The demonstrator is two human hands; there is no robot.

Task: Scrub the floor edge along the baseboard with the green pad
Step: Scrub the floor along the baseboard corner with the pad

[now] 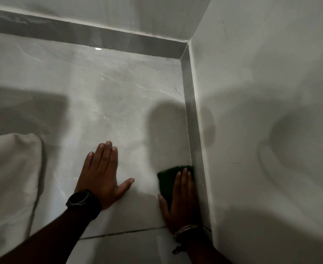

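Where the floor (107, 96) meets the right-hand wall, the head view shows the green pad (173, 173) lying flat on the tile, its far edge touching the baseboard (192, 119). The right hand (181, 204) lies on top of it, fingers (185, 175) straight and close together, pressing the pad down rather than curling round it; the outer side of the hand runs along the baseboard. Holding it this way probably spreads the push over the whole pad and keeps its edge tight in the angle where dirt collects. The left hand (102, 176) is planted on bare tile well clear of the pad, palm down, four fingers together and the thumb spread wide, holding nothing; it looks like a prop for a body leaning low over the corner. A dark watch (80, 198) sits on that wrist and a thin bangle (185, 229) on the other.

The pad looks coarse and fibrous, roughly rectangular, dark against the pale surroundings. Tiles here are glossy, grey and faintly veined, with a grout line (122, 233) crossing beneath both wrists. The baseboard is a smooth, darker grey strip, mitred at the corner. At far left lies a soft white pillow-like bundle (12, 180), creased and rounded.
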